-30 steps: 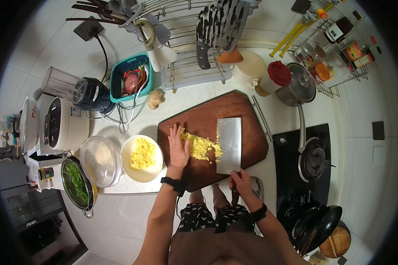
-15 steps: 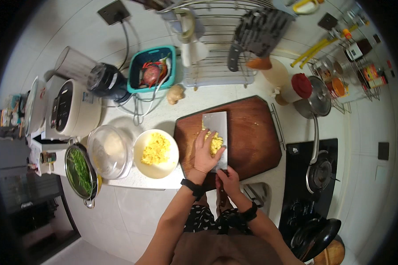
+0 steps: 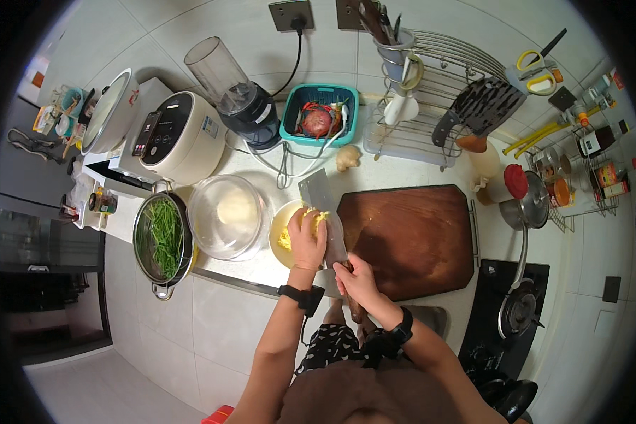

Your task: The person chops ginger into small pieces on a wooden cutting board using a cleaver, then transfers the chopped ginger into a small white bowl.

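My right hand (image 3: 358, 278) is closed around the brown handle of a cleaver (image 3: 319, 189), whose broad steel blade is tilted over the right rim of a cream bowl (image 3: 276, 258). My left hand (image 3: 308, 240) is cupped against the blade's left face, fingers curved over chopped scrambled egg (image 3: 320, 218) that lies along the steel. More yellow egg shows inside the bowl, partly hidden beneath my left hand. To the right, the dark wooden cutting board (image 3: 413, 240) carries only faint crumbs.
Left of the bowl stand a clear-covered dish (image 3: 227, 215) and a pot of green stalks (image 3: 164, 240). Behind are a rice cooker (image 3: 184, 138), a blender (image 3: 244, 113), a teal basket (image 3: 321, 92), ginger (image 3: 347, 157) and a wire rack (image 3: 431, 78). A gas stove (image 3: 509, 311) lies right.
Both hands have moved left with the cleaver, carrying egg off the cutting board to above the bowl. The blade has gone from flat on the board to tilted. The view has shifted left.
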Available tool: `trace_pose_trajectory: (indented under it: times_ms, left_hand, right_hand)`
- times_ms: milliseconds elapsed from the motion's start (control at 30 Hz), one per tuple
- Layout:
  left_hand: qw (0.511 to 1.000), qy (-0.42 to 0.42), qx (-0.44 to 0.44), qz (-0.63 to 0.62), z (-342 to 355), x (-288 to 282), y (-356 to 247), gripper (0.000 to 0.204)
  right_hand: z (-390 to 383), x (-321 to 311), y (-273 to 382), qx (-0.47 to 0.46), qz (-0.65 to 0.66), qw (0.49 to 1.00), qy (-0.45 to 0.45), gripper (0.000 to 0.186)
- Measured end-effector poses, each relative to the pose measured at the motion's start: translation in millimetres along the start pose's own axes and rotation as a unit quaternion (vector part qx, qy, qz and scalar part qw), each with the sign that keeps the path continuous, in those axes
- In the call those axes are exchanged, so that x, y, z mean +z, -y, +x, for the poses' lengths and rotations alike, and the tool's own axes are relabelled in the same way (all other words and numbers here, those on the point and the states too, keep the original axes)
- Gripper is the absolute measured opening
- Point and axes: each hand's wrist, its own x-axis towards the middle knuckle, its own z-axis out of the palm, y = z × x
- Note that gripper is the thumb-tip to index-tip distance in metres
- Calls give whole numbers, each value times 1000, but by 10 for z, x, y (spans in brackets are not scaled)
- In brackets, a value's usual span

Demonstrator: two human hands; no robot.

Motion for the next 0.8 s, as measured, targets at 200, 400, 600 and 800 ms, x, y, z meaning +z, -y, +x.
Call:
trace_pose_trajectory:
  times_ms: [200,400,600,800]
  left_hand:
    - [997,-4,-76,-15,-201,16,262,27]
    - [999,43,14,11,-269,-174,-43,41]
    - [996,-16,-59,69,-190,-110,213,36]
    - [992,66,90,62,-127,-331,-271,49]
  right_hand:
    - [149,-70,-326,-159,-99,981,-57,13]
    - [10,-18,60,-1,75,997,-21,11]
    - [-152,-126,218,33,95,995,22,14]
    - [-297,-164,373,60,105,992,45,15]
